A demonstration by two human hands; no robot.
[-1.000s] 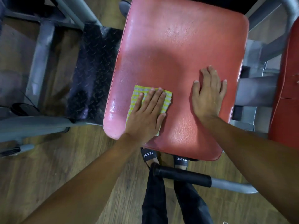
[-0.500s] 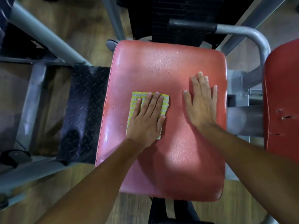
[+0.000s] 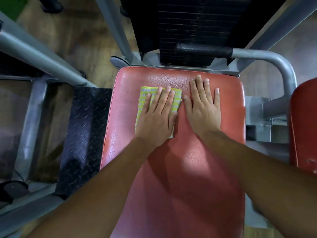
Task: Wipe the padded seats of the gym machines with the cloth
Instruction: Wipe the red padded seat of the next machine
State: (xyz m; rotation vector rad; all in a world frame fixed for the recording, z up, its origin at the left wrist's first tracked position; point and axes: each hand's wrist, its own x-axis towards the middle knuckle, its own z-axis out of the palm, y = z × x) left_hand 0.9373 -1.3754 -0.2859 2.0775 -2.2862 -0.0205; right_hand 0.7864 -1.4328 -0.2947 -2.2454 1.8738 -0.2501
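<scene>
My left hand (image 3: 157, 117) lies flat on the cloth (image 3: 144, 93), fingers straight and a little spread. I am pressing it down on the seat (image 3: 188, 177), not gripping it. The folded cloth sits on the far left part of the seat, near the back edge. My right hand (image 3: 204, 110) is flat on the bare pad just beside it, holding nothing and bracing me.

To wipe well I should press evenly through the whole palm and use long, overlapping strokes. Leading with the heel of the hand should stop the fold bunching up. The patch under my right hand also needs a pass, so that hand must shift. The rounded edges want a wipe as well.

The seat is red vinyl with a pebbled grain and a sheen. The speckling along its far edge may be moisture or wear; I cannot tell which.

Beyond the seat stands a black weight stack (image 3: 197, 23), with a padded handle (image 3: 202, 49) on a grey tube in front of it. A dark tread plate (image 3: 85, 126) lies to the left over a wooden floor (image 3: 68, 35). A second red pad (image 3: 303, 126) shows at the right.
</scene>
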